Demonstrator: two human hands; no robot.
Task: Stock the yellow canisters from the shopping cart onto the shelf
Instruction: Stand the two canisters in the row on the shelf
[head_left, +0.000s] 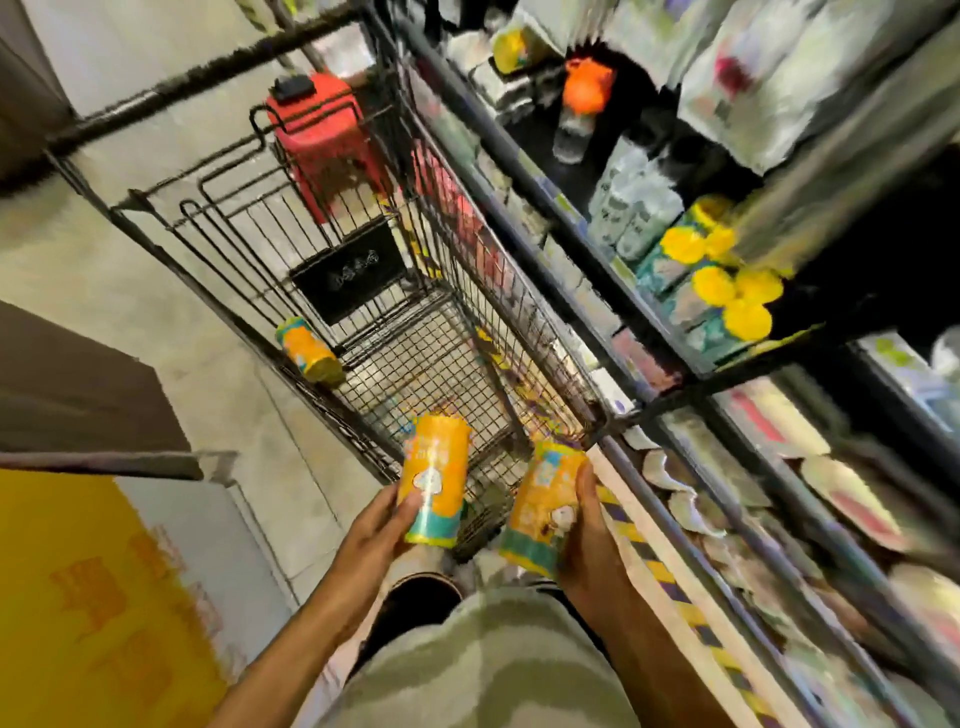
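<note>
My left hand (382, 525) grips one yellow canister (435, 480) with a teal band, held upright over the near end of the black wire shopping cart (467, 332). My right hand (589, 535) grips a second yellow canister (543, 506) beside it. A third canister (309, 351) lies on its side in the cart at the left wall. On the shelf (649, 322) to the right stand several canisters with yellow lids (722, 280), stacked in a cluster. The picture is blurred by motion.
A red plastic stool (317, 130) stands beyond the cart's far end. Shelving with packets and an orange-topped bottle (584, 98) fills the right side. A yellow and white box (104, 597) sits at lower left. Concrete floor lies left of the cart.
</note>
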